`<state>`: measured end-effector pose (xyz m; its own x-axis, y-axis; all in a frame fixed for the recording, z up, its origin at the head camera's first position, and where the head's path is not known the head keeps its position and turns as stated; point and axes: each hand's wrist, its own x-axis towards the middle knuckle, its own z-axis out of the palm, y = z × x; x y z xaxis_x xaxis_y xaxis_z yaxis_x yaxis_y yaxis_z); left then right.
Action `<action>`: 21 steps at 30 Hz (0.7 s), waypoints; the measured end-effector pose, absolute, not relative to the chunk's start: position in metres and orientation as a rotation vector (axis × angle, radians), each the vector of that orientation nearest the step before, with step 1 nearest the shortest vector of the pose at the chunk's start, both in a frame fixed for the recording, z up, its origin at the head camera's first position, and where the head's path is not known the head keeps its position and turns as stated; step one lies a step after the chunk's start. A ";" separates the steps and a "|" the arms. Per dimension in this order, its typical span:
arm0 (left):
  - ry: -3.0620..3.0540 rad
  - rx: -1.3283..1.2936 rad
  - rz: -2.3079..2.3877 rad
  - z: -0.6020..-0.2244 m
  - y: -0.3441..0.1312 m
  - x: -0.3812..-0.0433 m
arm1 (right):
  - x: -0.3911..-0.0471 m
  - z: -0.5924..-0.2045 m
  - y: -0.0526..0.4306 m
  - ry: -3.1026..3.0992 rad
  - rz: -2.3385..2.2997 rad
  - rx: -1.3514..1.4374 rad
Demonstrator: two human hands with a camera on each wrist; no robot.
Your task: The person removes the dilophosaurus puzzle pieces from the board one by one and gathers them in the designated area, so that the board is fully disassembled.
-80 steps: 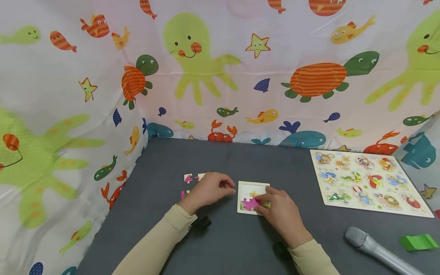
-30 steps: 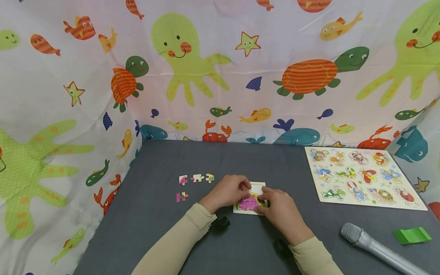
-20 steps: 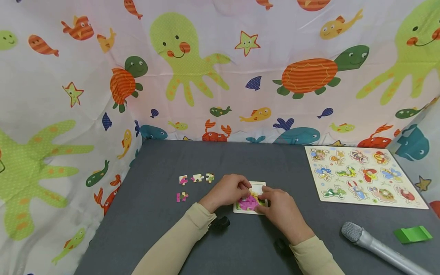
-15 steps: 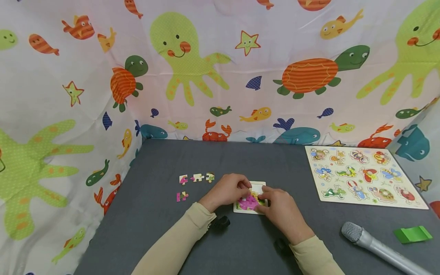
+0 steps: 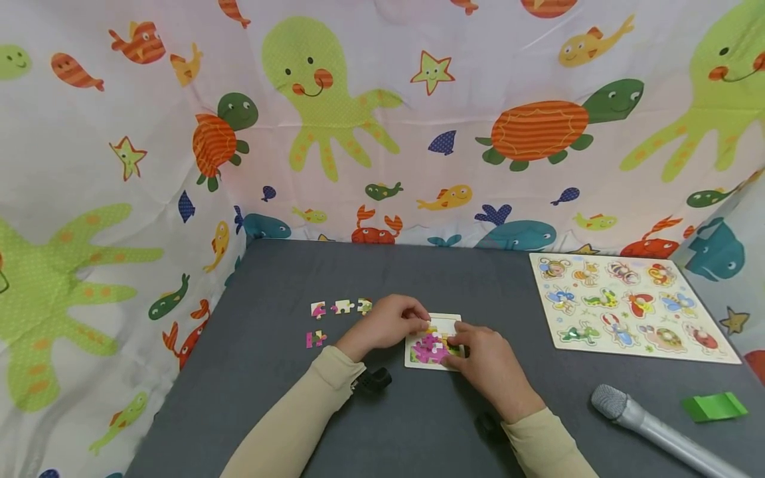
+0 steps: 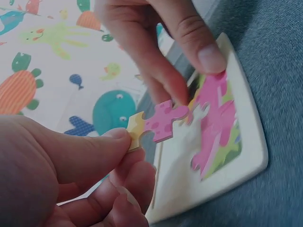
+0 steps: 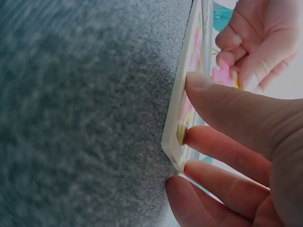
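My left hand (image 5: pixel 385 324) pinches a pink and yellow jigsaw piece (image 6: pixel 161 125) between thumb and fingertips, clear of the puzzle tray (image 6: pixel 258 153). In the small white-rimmed tray lie joined pink, green and yellow pieces (image 6: pixel 215 120), with bare white board showing in the upper part and at a gap among them. My right hand (image 5: pixel 490 365) steadies the tray from its right side. Its thumb (image 7: pixel 203 80) presses on the pieces while its other fingers touch the edge. Several loose jigsaw pieces (image 5: pixel 343 307) lie on the table left of my left hand.
A large board with insect pictures (image 5: pixel 615 312) lies at the back right. Nearer on the right are a silver microphone (image 5: pixel 645 425) and a green block (image 5: pixel 714 407). Printed cloth (image 5: pixel 382 119) hangs behind and to the left of the dark table (image 5: pixel 287 265).
Earlier my left hand moved right onto the tray. Since half a second ago it has drawn back slightly up and left with a piece, and a pale gap shows in the puzzle. My right hand stays.
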<state>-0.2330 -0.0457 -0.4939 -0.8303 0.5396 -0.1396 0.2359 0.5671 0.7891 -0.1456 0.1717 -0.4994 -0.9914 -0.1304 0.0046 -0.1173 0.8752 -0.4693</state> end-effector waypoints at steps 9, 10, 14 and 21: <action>2.411 0.558 1.167 -0.490 -0.103 -0.225 | -0.144 -0.497 0.168 3.013 -0.732 -0.169; 2.416 0.554 1.165 -0.489 -0.111 -0.225 | -0.144 -0.496 0.168 3.016 -0.734 -0.170; 2.471 0.502 1.140 -0.487 -0.147 -0.228 | -0.145 -0.497 0.168 3.017 -0.750 -0.174; 2.483 0.359 1.132 -0.488 -0.190 -0.236 | -0.145 -0.499 0.169 2.999 -0.753 -0.155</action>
